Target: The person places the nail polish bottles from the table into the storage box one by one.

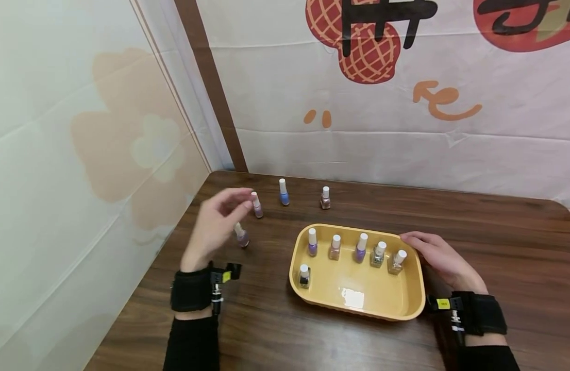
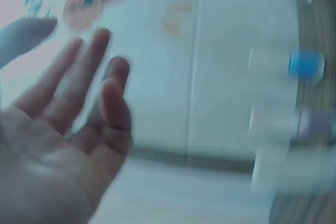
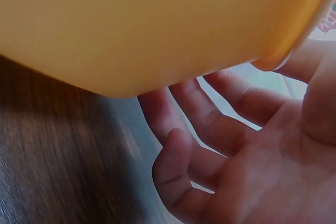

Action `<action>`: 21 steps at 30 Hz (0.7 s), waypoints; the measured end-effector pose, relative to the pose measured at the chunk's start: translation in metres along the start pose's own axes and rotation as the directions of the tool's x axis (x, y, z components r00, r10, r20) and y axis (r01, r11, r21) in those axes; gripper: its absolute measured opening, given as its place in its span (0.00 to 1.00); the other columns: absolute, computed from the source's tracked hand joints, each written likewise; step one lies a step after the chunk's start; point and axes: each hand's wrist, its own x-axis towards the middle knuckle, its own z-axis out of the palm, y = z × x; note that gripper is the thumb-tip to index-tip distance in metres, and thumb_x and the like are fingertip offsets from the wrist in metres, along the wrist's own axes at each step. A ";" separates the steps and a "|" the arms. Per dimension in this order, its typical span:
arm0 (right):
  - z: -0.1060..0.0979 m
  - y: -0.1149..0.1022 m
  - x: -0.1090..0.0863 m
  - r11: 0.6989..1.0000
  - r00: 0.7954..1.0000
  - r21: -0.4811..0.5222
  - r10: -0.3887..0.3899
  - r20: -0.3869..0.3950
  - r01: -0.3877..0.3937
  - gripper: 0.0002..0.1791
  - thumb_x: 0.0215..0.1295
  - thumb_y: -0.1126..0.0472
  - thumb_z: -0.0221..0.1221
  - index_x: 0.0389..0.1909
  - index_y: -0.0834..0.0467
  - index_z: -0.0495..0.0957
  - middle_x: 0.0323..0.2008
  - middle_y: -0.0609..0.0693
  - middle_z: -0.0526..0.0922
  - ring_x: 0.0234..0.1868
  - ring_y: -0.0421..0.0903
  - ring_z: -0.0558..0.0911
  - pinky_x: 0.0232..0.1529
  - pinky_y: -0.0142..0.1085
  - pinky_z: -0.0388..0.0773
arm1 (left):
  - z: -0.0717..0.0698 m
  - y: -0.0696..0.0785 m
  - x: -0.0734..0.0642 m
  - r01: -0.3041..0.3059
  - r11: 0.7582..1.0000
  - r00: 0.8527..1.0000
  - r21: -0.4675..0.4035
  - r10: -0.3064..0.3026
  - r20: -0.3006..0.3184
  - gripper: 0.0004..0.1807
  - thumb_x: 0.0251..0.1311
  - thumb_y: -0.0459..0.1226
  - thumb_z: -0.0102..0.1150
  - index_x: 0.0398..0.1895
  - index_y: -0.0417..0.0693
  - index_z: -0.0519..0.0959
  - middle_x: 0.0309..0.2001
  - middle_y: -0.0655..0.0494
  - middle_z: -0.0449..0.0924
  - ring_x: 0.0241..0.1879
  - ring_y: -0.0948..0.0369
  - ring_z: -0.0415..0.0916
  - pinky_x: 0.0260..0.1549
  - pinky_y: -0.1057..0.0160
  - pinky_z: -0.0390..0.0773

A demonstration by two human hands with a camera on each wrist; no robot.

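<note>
My left hand (image 1: 213,224) hovers empty above the table's left side, thumb and fingers loosely spread, in front of a pale lilac nail polish bottle (image 1: 257,205). Just below its fingers, a mauve nail polish bottle (image 1: 241,236) is partly hidden. The left wrist view is blurred but shows the palm (image 2: 52,166) bare. My right hand (image 1: 445,260) holds the yellow tray (image 1: 354,309) by its far right corner. In the right wrist view, its thumb is at the rim and its fingers (image 3: 202,103) bend against the outer wall.
Farther back stand a blue nail polish bottle (image 1: 284,193) and a brownish-pink one (image 1: 325,199). Several bottles line the tray's far side; a dark one (image 1: 304,278) stands at its left. Printed cloth (image 1: 275,149) hangs behind the brown table (image 1: 262,330) and along its left.
</note>
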 end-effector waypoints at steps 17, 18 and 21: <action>-0.001 0.000 -0.002 1.000 1.000 0.007 0.011 0.023 -0.012 0.33 0.75 0.44 0.44 0.63 0.70 0.65 0.53 0.61 0.76 0.44 0.34 0.79 0.43 0.33 0.81 | -0.045 -0.076 -0.007 0.244 0.955 0.953 0.170 -0.268 0.142 0.28 0.57 0.39 0.67 0.60 0.40 0.74 0.54 0.43 0.80 0.52 0.53 0.78 0.45 0.68 0.79; 0.000 0.000 -0.001 1.000 1.000 0.007 0.006 0.025 -0.006 0.33 0.75 0.44 0.43 0.64 0.69 0.65 0.55 0.61 0.76 0.45 0.33 0.78 0.44 0.32 0.81 | -0.045 -0.078 -0.007 0.256 0.951 0.948 0.172 -0.282 0.150 0.28 0.57 0.38 0.67 0.60 0.39 0.73 0.53 0.42 0.81 0.51 0.54 0.79 0.45 0.68 0.79; 0.001 0.001 0.001 1.000 0.999 0.018 -0.014 0.032 0.014 0.32 0.77 0.46 0.39 0.65 0.69 0.64 0.58 0.64 0.73 0.47 0.31 0.77 0.45 0.31 0.80 | -0.041 -0.081 -0.006 0.282 0.944 0.933 0.174 -0.312 0.180 0.27 0.56 0.35 0.67 0.59 0.36 0.74 0.49 0.40 0.82 0.47 0.57 0.81 0.43 0.68 0.79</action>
